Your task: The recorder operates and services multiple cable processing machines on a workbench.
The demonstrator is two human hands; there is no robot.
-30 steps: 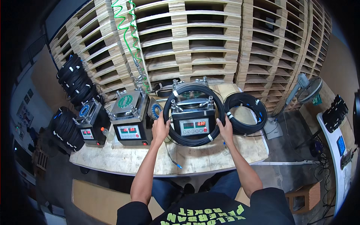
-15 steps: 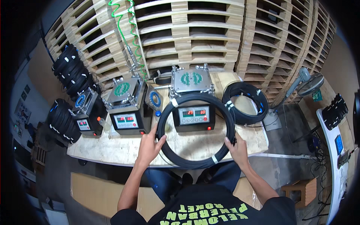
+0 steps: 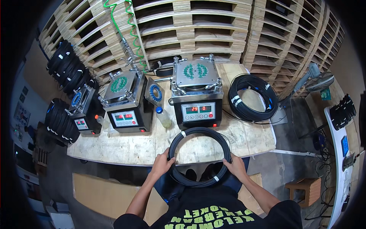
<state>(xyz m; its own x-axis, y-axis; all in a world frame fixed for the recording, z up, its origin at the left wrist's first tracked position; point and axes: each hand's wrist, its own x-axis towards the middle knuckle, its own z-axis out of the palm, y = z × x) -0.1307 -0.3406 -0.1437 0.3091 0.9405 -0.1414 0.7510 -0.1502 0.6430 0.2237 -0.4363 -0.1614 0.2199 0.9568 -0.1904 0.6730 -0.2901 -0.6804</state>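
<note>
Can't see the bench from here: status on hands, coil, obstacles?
Left hand, right hand gripping opposite sides of black cable coil. It spans near edge of table in view. Just beyond: machine, blue-capped bottle.

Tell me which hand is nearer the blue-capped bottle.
Left. The left hand, on the black coil's left side, is almost directly in front of the blue-capped bottle; the right hand, on the coil's right side, is farther away, in front and to the right.
</note>
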